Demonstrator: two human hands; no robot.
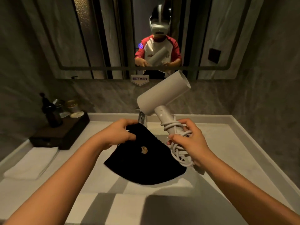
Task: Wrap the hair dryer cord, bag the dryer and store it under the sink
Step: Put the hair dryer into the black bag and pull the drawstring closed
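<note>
Surface (235,151): pale, raised rim at back and right, bare right of basin.
Bag (146,161): black, draped over basin, top edge pinched by left hand (116,135).
Dryer (162,96): raised above basin, cord (176,129) wound round handle, gripped by right hand (190,140).

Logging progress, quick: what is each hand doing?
Left hand: closed on the black cloth bag.
Right hand: closed on the white hair dryer handle and white wrapped cord.

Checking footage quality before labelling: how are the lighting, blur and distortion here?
Head view: dim, warm light; wide-angle bending curves the counter edge; the black bag looks motion-smeared at its lower edge; the hair dryer and cord stay fairly sharp.
</note>
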